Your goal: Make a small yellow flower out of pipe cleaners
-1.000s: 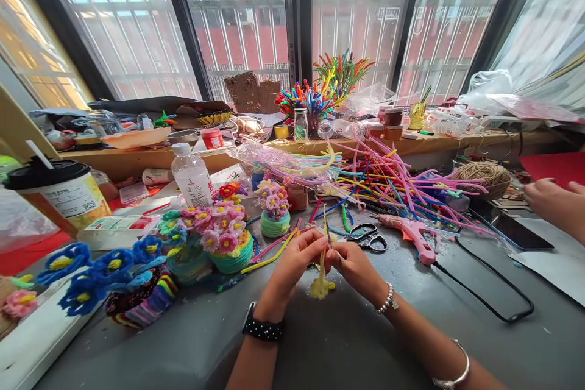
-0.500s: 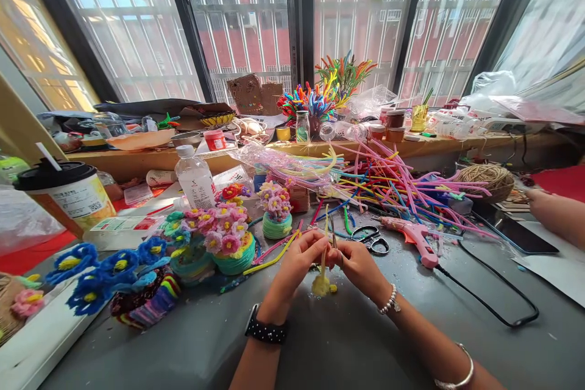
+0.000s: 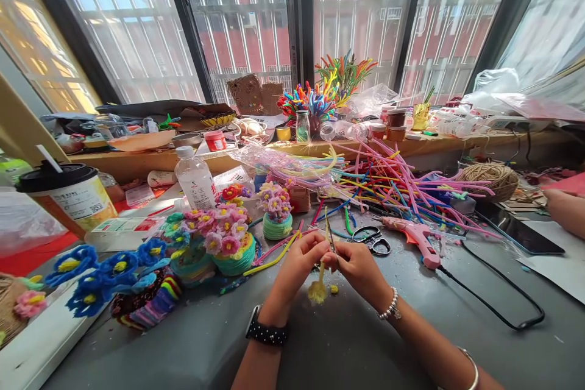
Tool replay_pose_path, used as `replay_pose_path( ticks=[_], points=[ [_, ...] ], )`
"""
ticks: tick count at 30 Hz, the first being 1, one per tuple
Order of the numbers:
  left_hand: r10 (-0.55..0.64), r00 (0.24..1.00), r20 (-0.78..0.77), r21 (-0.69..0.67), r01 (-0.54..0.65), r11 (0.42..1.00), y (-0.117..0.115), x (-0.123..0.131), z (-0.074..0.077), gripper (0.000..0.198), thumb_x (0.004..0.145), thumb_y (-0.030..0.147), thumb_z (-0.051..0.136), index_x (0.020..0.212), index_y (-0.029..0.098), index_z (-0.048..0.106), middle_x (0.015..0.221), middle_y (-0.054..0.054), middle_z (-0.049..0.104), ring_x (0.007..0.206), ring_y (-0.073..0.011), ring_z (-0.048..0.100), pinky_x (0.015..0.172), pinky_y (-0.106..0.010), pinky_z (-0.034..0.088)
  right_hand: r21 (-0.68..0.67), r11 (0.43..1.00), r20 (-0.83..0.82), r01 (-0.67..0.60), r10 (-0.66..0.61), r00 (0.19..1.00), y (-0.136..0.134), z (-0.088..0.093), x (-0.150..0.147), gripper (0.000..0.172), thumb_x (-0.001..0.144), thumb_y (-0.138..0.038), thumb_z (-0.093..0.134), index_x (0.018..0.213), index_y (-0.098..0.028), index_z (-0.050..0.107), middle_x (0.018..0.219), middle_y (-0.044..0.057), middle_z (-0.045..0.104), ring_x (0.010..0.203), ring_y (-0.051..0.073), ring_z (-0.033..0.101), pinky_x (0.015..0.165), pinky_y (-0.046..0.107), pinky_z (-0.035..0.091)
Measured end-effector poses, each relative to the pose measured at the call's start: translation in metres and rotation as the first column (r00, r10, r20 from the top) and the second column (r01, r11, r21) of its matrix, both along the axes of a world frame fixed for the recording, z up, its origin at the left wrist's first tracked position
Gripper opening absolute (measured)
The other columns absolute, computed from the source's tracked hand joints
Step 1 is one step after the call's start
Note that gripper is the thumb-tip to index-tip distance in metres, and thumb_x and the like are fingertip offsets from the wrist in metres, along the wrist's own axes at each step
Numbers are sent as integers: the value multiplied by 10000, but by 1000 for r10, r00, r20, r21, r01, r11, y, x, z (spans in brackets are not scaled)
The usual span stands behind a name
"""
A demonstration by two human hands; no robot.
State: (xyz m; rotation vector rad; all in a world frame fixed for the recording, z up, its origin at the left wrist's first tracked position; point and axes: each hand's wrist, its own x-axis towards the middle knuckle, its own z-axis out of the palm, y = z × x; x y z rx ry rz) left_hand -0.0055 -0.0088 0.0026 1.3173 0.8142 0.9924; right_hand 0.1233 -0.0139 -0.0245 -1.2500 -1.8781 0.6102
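Well left of the hands, fuzzy blue flowers (image 3: 109, 268) and pink blooms in coiled pots (image 3: 231, 244) are sitting there looking finished. The left hand (image 3: 297, 259) and right hand (image 3: 359, 268) are pressing together, both pinching the thin stem of a yellow pipe-cleaner flower (image 3: 317, 292) that's dangling just below them. I'd say the fluffy head is shaped but the stem is barely getting started. Just beyond the right hand, black scissors (image 3: 372, 241) are lying flat, and further right a glossy pink glue gun (image 3: 415, 237).

Yellow pipe-cleaner flower (image 3: 318, 292), pink glue gun (image 3: 415, 235), blk scissors (image 3: 372, 240)
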Motion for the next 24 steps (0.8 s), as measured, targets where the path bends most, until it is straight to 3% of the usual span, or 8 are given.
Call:
replay_pose_path(
  ticks=[8, 16, 24],
  points=[
    [51, 998, -22, -7, -51, 999, 2, 1, -3, 198, 662, 331, 563, 632, 136, 551, 604, 26, 511, 576, -82, 461, 557, -185, 349, 16, 999, -58, 28, -27, 998, 0, 5, 1, 591, 723, -632, 307, 461, -142, 511, 446, 10, 507, 426, 87, 402, 446, 197, 303],
    [170, 984, 61, -157, -159, 975, 4, -2, -5, 233, 648, 313, 595, 804, 140, 585, 715, -15, 589, 644, -106, 529, 654, -228, 404, 6, 1000, -15, 30, -30, 999, 1, 3, 2, 633, 697, -674, 282, 449, -138, 511, 421, -4, 465, 416, 83, 380, 441, 199, 278],
    [182, 973, 144, -180, -155, 971, 1, -3, -2, 194, 632, 292, 618, 752, 146, 575, 735, -23, 608, 627, -94, 531, 612, -206, 397, -7, 998, -3, -57, 57, 998, 0, 1, 3, 672, 691, -690, 244, 470, -127, 539, 443, 5, 468, 432, 84, 367, 442, 200, 274]
  ],
)
